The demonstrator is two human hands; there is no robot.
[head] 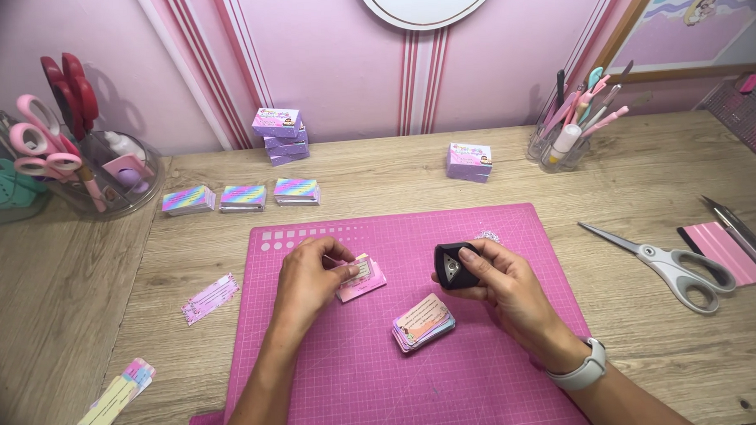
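Note:
My left hand (309,273) pinches a small pink stack of cards (363,277) that rests on the pink cutting mat (359,381). My right hand (502,279) grips a small black corner punch (453,264) just right of those cards, a little above the mat. A second stack of cards (423,321) with a pale printed top lies on the mat below and between my hands. A white watch sits on my right wrist.
Grey-handled scissors (673,265) lie right of the mat, beside a pink card and a craft knife (747,237). Three rainbow card stacks (243,196) and purple boxes (281,134) (469,161) sit behind. A pen cup (560,143) stands at the back right and a scissors holder (100,172) at the left. Paper strips (209,298) lie left.

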